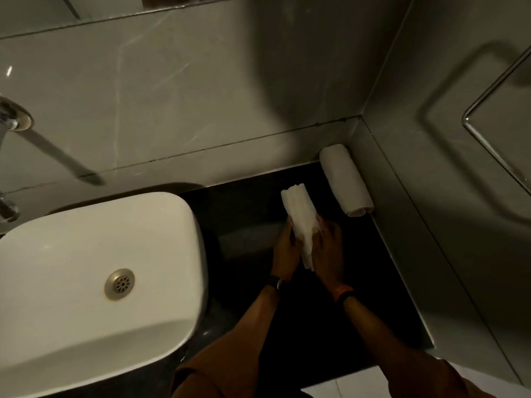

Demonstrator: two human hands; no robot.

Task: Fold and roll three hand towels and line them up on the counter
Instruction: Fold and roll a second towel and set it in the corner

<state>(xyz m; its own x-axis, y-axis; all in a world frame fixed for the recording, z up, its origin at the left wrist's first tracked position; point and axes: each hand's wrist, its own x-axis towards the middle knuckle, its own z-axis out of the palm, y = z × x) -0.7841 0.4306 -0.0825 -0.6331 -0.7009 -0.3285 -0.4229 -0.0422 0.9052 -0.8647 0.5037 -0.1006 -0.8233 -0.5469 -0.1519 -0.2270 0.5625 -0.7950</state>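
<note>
Both hands are working over the dark counter (238,225), just right of the white basin (86,282). Between them is a white towel (300,214), folded into a long narrow strip or partly rolled, I can't tell which. It runs at a slant, its far end reaching toward the counter's back edge and its near end hanging down between the two palms.

The left hand (286,249) is on the towel's left side, fingers curled in against the cloth, closed around its edge. The right hand (327,248) presses in from the right side, fingers bent over the fabric with the fingertips on top of it, so the towel is pinched between the two hands at about its middle. More than half of its length sticks out beyond the fingers. Whether it rests on the counter or is lifted a little off it, I cannot tell in this dim light.

A rolled towel (346,180) already lies in the back right corner of the counter, along the right edge and tight against the side wall (402,196), its far end near the back wall. It is near the held towel but clearly apart from it.

A dark band (274,282) is on the left wrist, an orange and black one (343,294) on the right.
</note>
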